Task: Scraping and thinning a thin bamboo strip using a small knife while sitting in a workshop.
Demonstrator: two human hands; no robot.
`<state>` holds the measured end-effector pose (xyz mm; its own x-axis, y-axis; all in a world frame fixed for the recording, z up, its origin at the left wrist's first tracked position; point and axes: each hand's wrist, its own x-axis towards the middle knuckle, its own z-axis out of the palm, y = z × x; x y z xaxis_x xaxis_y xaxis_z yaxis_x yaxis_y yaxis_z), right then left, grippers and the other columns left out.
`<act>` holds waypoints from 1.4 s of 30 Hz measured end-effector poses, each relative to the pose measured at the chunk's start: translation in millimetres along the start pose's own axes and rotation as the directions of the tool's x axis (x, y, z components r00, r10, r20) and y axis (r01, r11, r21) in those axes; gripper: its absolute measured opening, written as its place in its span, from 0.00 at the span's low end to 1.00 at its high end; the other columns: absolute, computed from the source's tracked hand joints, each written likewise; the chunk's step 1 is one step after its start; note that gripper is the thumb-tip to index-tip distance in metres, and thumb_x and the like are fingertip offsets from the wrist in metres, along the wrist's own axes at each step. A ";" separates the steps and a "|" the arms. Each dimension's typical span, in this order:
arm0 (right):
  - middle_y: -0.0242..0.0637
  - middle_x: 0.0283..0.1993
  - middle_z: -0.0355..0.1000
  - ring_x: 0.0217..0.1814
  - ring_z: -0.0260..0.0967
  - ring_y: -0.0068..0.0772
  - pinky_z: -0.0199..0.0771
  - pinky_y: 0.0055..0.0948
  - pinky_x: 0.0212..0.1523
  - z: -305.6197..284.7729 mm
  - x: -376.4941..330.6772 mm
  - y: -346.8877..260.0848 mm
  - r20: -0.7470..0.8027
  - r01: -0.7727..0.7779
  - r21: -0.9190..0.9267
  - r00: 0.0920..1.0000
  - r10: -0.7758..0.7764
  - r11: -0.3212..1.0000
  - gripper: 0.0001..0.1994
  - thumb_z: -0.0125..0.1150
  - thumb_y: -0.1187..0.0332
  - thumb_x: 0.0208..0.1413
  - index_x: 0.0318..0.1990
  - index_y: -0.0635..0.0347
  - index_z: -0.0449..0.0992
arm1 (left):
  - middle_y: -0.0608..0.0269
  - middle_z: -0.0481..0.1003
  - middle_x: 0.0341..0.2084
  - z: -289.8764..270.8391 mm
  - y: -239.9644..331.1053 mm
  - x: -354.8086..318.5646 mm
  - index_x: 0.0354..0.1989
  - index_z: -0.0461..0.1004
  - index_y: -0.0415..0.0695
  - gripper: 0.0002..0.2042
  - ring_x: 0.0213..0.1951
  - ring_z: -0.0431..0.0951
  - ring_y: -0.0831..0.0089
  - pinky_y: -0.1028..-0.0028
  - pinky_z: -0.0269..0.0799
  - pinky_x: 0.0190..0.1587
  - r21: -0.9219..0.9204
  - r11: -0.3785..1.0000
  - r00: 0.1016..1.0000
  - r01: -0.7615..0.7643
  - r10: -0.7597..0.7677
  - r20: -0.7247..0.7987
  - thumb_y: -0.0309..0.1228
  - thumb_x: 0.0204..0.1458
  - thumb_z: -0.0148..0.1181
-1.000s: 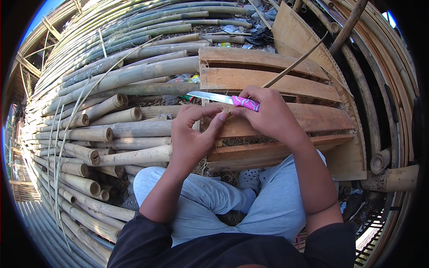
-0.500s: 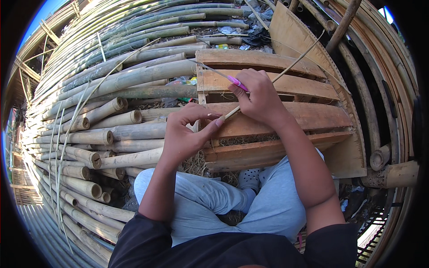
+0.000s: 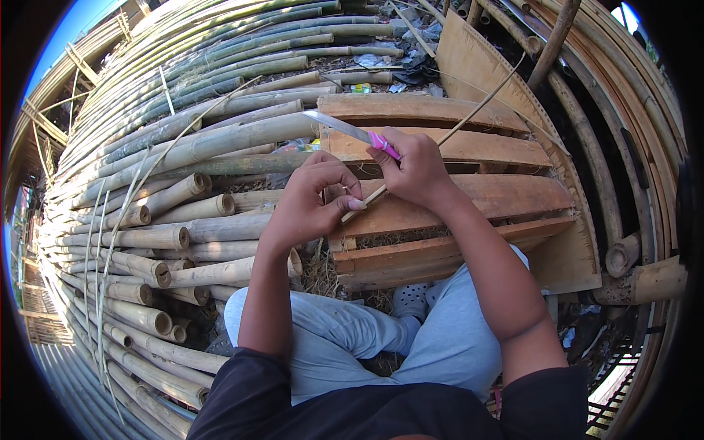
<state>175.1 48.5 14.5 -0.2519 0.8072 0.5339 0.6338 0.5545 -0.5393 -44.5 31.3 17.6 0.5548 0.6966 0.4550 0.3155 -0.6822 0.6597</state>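
Observation:
A thin bamboo strip [image 3: 480, 107] slants from the upper right down across a slatted wooden bench [image 3: 455, 198]. Its lower end is pinched between the thumb and fingers of my left hand [image 3: 317, 196]. My right hand [image 3: 414, 167] is closed round the pink handle of a knife [image 3: 339, 126], its blade pointing up and to the left. The same hand lies over the strip, a little above the left hand; whether its fingers also grip the strip is hidden.
Many bamboo poles [image 3: 213, 139] lie stacked to the left and behind the bench. A curved wooden board [image 3: 477, 66] stands along the bench's right side. Long thin strips [image 3: 132, 187] rest across the poles. Plastic litter [image 3: 378, 62] lies at the far side.
The knife blade has turned so its flat side shows more, and its tip sits lower and further left. My left hand's fingers have curled in more toward the strip's end.

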 end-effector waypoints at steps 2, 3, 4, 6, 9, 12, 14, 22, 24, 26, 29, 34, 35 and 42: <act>0.47 0.25 0.74 0.28 0.73 0.57 0.70 0.49 0.28 -0.8 0.5 2.1 0.015 0.010 -0.019 1.000 -0.009 1.000 0.09 0.63 0.63 0.59 0.39 0.58 0.79 | 0.63 0.75 0.31 2.9 1.0 0.6 0.31 0.78 0.41 0.08 0.40 0.73 0.66 0.67 0.70 0.44 -0.092 0.994 0.998 0.052 -0.050 0.024 0.26 0.45 0.72; 0.47 0.25 0.74 0.28 0.73 0.57 0.70 0.49 0.28 -0.4 0.6 1.6 0.015 0.010 -0.019 1.000 -0.010 1.000 0.09 0.63 0.63 0.59 0.39 0.58 0.79 | 0.61 0.75 0.32 4.0 0.8 0.2 0.31 0.76 0.41 0.08 0.44 0.72 0.63 0.65 0.69 0.48 -0.179 0.978 0.993 0.111 -0.103 0.056 0.25 0.45 0.71; 0.47 0.25 0.74 0.28 0.73 0.57 0.70 0.49 0.28 0.1 0.6 0.2 0.008 0.011 -0.014 1.000 -0.011 1.000 0.09 0.63 0.63 0.59 0.39 0.58 0.79 | 0.61 0.75 0.32 3.7 0.0 0.1 0.31 0.76 0.41 0.08 0.44 0.72 0.63 0.65 0.69 0.48 -0.178 0.978 0.993 0.111 -0.103 0.056 0.25 0.45 0.71; 0.47 0.25 0.75 0.28 0.73 0.57 0.70 0.49 0.28 0.6 0.8 -0.2 0.000 0.012 -0.008 1.000 -0.012 1.000 0.09 0.64 0.63 0.59 0.38 0.58 0.79 | 0.61 0.75 0.32 2.2 -1.2 -0.6 0.32 0.75 0.41 0.08 0.42 0.72 0.63 0.65 0.69 0.48 -0.194 0.976 0.994 0.097 -0.085 0.069 0.26 0.47 0.69; 0.47 0.25 0.75 0.29 0.74 0.57 0.70 0.49 0.28 0.0 1.0 1.0 0.014 0.001 -0.014 1.000 -0.001 1.000 0.09 0.64 0.63 0.58 0.38 0.58 0.79 | 0.61 0.75 0.32 4.5 -2.4 0.1 0.33 0.74 0.40 0.08 0.41 0.72 0.63 0.65 0.69 0.48 -0.205 0.975 0.995 0.087 -0.074 0.068 0.25 0.48 0.68; 0.47 0.26 0.75 0.29 0.74 0.57 0.71 0.49 0.28 -0.7 1.2 1.1 0.015 -0.001 -0.019 1.000 0.001 1.000 0.09 0.64 0.62 0.58 0.38 0.58 0.79 | 0.59 0.74 0.32 5.7 1.4 -1.0 0.33 0.73 0.39 0.07 0.42 0.72 0.62 0.66 0.69 0.47 -0.257 0.950 0.982 0.177 -0.153 0.111 0.25 0.50 0.65; 0.47 0.26 0.75 0.29 0.74 0.57 0.70 0.49 0.28 0.0 1.3 1.1 -0.003 0.010 -0.021 1.000 -0.010 1.000 0.09 0.64 0.62 0.58 0.36 0.57 0.78 | 0.60 0.73 0.30 8.9 0.4 0.7 0.32 0.72 0.39 0.07 0.40 0.71 0.64 0.66 0.68 0.47 -0.228 0.967 0.992 0.113 -0.096 0.087 0.27 0.52 0.64; 0.47 0.24 0.73 0.28 0.73 0.58 0.69 0.50 0.27 3.1 1.6 2.2 -0.051 -0.002 -0.048 0.999 -0.001 0.999 0.10 0.64 0.62 0.58 0.30 0.58 0.73 | 0.56 0.72 0.30 19.0 -4.8 -2.1 0.33 0.71 0.35 0.05 0.36 0.71 0.64 0.68 0.68 0.43 -0.322 0.935 0.988 0.149 -0.133 0.072 0.20 0.48 0.58; 0.47 0.23 0.72 0.28 0.73 0.58 0.69 0.50 0.27 3.5 1.9 2.5 -0.056 0.000 -0.043 0.998 -0.002 0.999 0.11 0.63 0.62 0.58 0.30 0.58 0.73 | 0.58 0.72 0.30 21.1 -6.4 -3.3 0.32 0.71 0.35 0.04 0.35 0.71 0.67 0.69 0.67 0.42 -0.349 0.927 0.991 0.136 -0.129 0.045 0.19 0.48 0.58; 0.47 0.22 0.72 0.28 0.72 0.58 0.69 0.51 0.27 4.3 2.4 3.5 -0.053 -0.008 -0.046 0.999 0.006 0.999 0.11 0.63 0.61 0.58 0.30 0.57 0.73 | 0.59 0.71 0.29 23.1 -9.8 -4.4 0.32 0.71 0.35 0.04 0.35 0.70 0.69 0.70 0.67 0.42 -0.371 0.917 0.989 0.147 -0.142 0.040 0.19 0.49 0.58; 0.47 0.22 0.72 0.28 0.72 0.58 0.69 0.51 0.26 5.2 2.8 5.4 -0.058 -0.003 -0.048 0.998 0.000 0.999 0.11 0.63 0.61 0.58 0.30 0.57 0.73 | 0.62 0.70 0.28 26.8 -10.6 -5.1 0.31 0.69 0.36 0.05 0.34 0.68 0.71 0.71 0.65 0.42 -0.408 0.900 0.987 0.157 -0.160 0.026 0.23 0.50 0.59; 0.48 0.20 0.67 0.25 0.70 0.58 0.64 0.46 0.24 7.3 3.4 5.5 -0.094 0.039 -0.045 0.995 -0.043 0.998 0.13 0.64 0.63 0.60 0.28 0.60 0.70 | 0.65 0.68 0.27 31.1 -16.0 -6.4 0.28 0.66 0.38 0.10 0.34 0.66 0.71 0.72 0.63 0.42 -0.428 0.895 0.988 0.129 -0.151 -0.017 0.30 0.51 0.60; 0.48 0.20 0.67 0.25 0.70 0.58 0.64 0.46 0.24 7.3 3.6 5.3 -0.093 0.034 -0.046 0.995 -0.038 0.998 0.13 0.64 0.63 0.60 0.28 0.60 0.70 | 0.66 0.68 0.27 31.4 -16.5 -6.7 0.28 0.66 0.38 0.10 0.34 0.65 0.71 0.72 0.63 0.42 -0.435 0.891 0.987 0.131 -0.158 -0.028 0.30 0.51 0.61; 0.47 0.21 0.71 0.27 0.72 0.58 0.68 0.51 0.26 8.9 3.6 6.8 -0.079 0.007 -0.063 0.997 -0.012 0.998 0.13 0.63 0.60 0.59 0.29 0.58 0.71 | 0.66 0.67 0.26 34.1 -19.6 -8.5 0.27 0.66 0.39 0.13 0.34 0.64 0.72 0.73 0.61 0.41 -0.462 0.884 0.989 0.076 -0.125 -0.077 0.34 0.53 0.62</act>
<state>172.0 57.0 6.9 -0.2011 0.7819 0.5901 0.6767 0.5464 -0.4934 -29.2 31.1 -19.6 0.4500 0.7915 0.4136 -0.0351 -0.4472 0.8938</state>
